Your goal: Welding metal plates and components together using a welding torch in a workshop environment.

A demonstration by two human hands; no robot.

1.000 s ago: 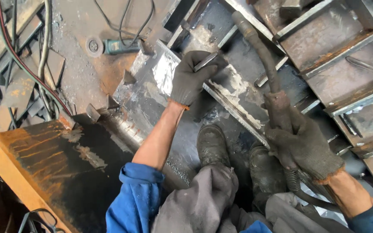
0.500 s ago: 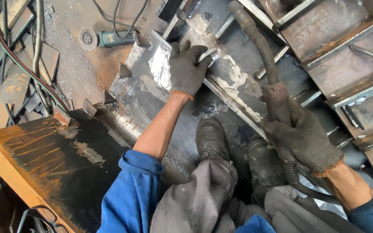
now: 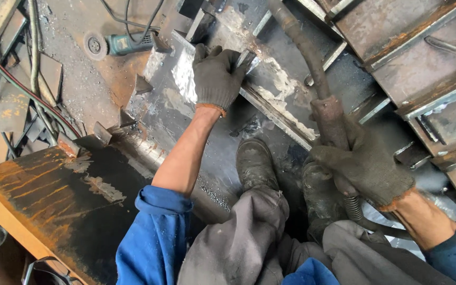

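Rusty steel plates (image 3: 54, 195) surround; left hand (image 3: 216, 74) presses bracket (image 3: 246, 57).

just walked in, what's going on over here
A person in blue sleeves crouches over steel plates. The gloved left hand grips a small metal piece set on a steel plate. The gloved right hand holds a welding torch by its handle. An angle grinder lies on the floor.
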